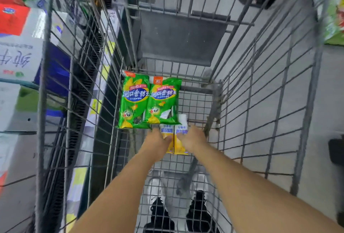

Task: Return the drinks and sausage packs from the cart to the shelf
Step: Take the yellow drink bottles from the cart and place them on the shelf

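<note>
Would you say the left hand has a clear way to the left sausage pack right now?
Probably yes. The left hand is already deep in the cart at the drink cartons, and the left sausage pack lies just beyond it, uncovered on top, with nothing between them.

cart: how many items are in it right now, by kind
green sausage packs: 2
yellow-and-white drink cartons: 2, one under each of the hands, left and right
total: 4

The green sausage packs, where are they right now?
The two green sausage packs lie side by side on the cart floor at its far end, just beyond the yellow drink cartons both hands are reaching for.
</note>
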The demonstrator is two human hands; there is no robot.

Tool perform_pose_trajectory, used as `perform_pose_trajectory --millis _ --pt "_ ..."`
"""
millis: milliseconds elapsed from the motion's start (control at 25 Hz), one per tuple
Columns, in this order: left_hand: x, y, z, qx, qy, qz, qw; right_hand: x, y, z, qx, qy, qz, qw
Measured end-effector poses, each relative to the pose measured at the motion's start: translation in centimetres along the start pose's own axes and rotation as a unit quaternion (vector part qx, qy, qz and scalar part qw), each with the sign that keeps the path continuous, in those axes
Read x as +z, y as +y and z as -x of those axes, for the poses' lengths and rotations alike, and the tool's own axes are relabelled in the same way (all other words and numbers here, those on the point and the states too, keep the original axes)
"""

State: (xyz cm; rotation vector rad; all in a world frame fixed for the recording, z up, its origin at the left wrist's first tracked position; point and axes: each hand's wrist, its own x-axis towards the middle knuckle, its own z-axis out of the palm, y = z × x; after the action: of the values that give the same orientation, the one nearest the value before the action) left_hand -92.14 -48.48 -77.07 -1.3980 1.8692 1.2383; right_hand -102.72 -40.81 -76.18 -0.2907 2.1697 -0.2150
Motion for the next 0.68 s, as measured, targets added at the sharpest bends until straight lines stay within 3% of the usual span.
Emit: perform_pose_trajectory --millis 160,280,440,680 --pt "0.6 0.1 -1.0 -0.056 0.022 0.161 0.985 1.6 0.5 -0.7 0.04 0.008 -0.08 0.996" --pt "1.0 -0.4 -0.9 -0.079 0.008 0.149 0.986 1.4 0.9 -1.0 0.046 0.012 -0.037 0.998" --pt "1.4 -1.0 0.1 -0.089 -0.073 0.17 0.979 1.2 1.9 -0.8 0.045 -0.048 0.079 0.995" --pt "-1.1 -1.1 4.5 -0.082 -0.135 0.183 0.97 -2.6 1.6 3.2 0.047 -0.049 0.012 0.998"
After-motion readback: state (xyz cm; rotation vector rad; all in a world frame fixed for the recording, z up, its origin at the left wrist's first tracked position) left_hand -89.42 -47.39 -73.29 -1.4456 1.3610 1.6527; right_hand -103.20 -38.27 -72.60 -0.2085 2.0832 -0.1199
